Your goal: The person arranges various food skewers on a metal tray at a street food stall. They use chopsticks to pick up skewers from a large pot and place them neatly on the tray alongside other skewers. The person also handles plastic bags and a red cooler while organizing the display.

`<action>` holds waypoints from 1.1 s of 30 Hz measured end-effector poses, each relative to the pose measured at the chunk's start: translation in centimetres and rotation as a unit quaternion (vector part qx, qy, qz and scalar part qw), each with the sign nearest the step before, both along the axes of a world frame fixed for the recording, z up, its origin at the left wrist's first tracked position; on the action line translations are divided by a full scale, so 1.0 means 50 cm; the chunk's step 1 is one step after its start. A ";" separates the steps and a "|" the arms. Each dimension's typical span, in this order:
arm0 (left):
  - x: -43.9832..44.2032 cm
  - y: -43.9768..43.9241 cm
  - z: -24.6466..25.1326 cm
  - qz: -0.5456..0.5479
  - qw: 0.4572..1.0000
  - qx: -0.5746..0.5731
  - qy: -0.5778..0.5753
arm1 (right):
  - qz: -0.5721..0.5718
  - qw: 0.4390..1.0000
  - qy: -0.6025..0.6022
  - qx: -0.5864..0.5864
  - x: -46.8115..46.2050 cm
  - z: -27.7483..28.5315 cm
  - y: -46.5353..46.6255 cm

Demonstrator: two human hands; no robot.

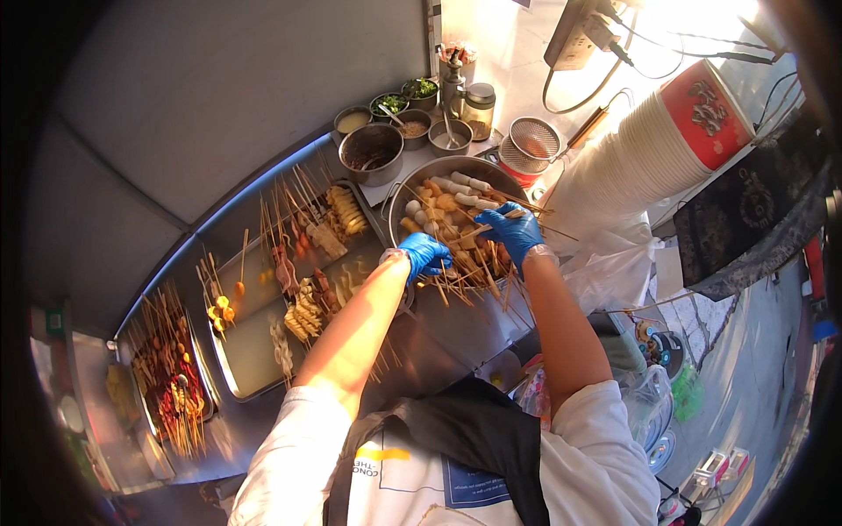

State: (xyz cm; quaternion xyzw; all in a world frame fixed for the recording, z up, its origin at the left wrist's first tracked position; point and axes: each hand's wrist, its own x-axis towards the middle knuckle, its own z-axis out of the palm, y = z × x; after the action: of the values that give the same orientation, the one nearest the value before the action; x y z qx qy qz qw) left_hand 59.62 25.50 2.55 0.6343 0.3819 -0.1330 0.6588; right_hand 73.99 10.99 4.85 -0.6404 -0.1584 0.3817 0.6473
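Skewered food fills a large round metal pot (399,191), with white balls (413,208), pale rolls (450,185) and yellowish pieces among it. Bare wooden skewer ends (460,279) fan out over its near rim. My left hand (424,255), in a blue glove, is at the pot's left near side with its fingers curled beside several skewer ends; whether it grips one is hidden. Over the right part of the pot, my right hand (512,229), also blue-gloved, is closed around a light wooden stick (483,230) that slants down toward the food.
Left of the pot, a sectioned metal tray (247,394) holds skewers in broth; farther left lies another skewer tray (212,409). Behind stand a dark sauce pot (371,172), small condiment bowls (414,128) and a wire strainer (534,139). Stacked paper cups (631,151) lean at right, below a power strip (569,39).
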 end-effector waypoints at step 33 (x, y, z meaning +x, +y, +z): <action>0.009 -0.020 -0.098 0.358 0.876 -0.281 -0.160 | -0.137 0.930 -0.310 0.141 -0.171 0.083 -0.143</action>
State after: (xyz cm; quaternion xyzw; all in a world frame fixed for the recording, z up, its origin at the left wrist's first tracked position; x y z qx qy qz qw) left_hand 60.08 24.52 -2.37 0.2553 0.4185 0.1138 0.8642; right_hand 65.44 3.87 9.02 -0.6444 -0.3143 0.0457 0.6956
